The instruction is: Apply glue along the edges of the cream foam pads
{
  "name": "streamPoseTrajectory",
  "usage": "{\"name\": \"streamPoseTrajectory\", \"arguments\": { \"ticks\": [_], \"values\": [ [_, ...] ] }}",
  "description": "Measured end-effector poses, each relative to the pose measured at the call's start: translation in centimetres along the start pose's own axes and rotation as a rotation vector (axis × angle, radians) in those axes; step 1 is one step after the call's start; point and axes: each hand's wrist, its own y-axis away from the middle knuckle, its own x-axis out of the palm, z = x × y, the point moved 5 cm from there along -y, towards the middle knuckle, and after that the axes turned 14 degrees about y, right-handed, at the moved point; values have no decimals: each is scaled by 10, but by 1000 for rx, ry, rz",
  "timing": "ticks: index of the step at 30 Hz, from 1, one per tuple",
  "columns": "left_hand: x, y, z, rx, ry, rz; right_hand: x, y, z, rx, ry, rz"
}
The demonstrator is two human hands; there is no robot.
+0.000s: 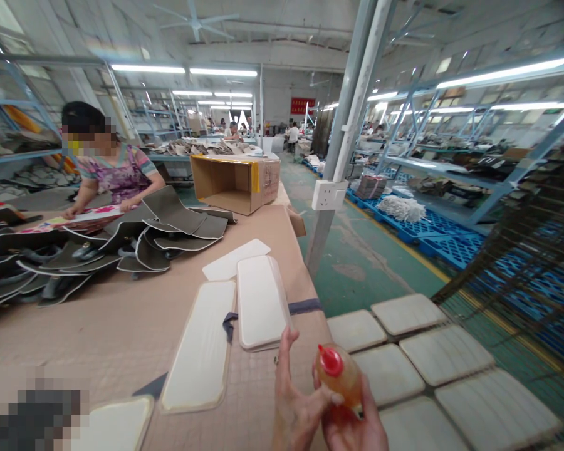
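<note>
My right hand (357,429) is wrapped round a squeeze bottle (345,379) of amber liquid, its red cap tilted up and toward the camera. My left hand (294,401) is beside it, index finger raised and thumb stretched to the bottle's side; its other fingers are partly hidden. Just beyond the left fingertip lies a stack of white rounded panels (261,304). Left of that stack, a long white panel (200,347) with a yellowish edge rests on the brown table (122,332).
Dark padded pieces (136,241) are heaped at the left, near a seated person (115,172). An open cardboard box (235,181) stands at the far table edge. Pale panels (446,354) lie in rows at the right, beside a metal post (343,125).
</note>
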Motion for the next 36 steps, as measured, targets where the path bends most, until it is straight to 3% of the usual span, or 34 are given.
{"name": "streamPoseTrajectory", "arguments": {
  "ticks": [6,11,15,18,20,25,27,30,36],
  "values": [
    [8,1,12,6,141,-73,1,-5,8,94,-67,59],
    [16,5,41,-203,482,-158,-8,-9,5,191,-302,7],
    [16,9,44,-238,572,-205,-7,-9,-1,239,-363,11],
    [15,14,39,-196,463,-189,-3,-6,-3,268,-344,45],
    [11,17,30,-100,289,-187,-2,-4,-3,275,-309,62],
    [-2,25,-6,405,-238,-270,-13,-8,-3,276,-216,65],
    [-4,27,-12,514,-364,-244,-18,-10,-4,253,-193,73],
    [-7,26,-9,456,-414,-182,-20,-12,-6,241,-137,111],
    [-9,26,-2,196,-228,-122,-11,-7,-7,242,-51,166]
  ]
}}
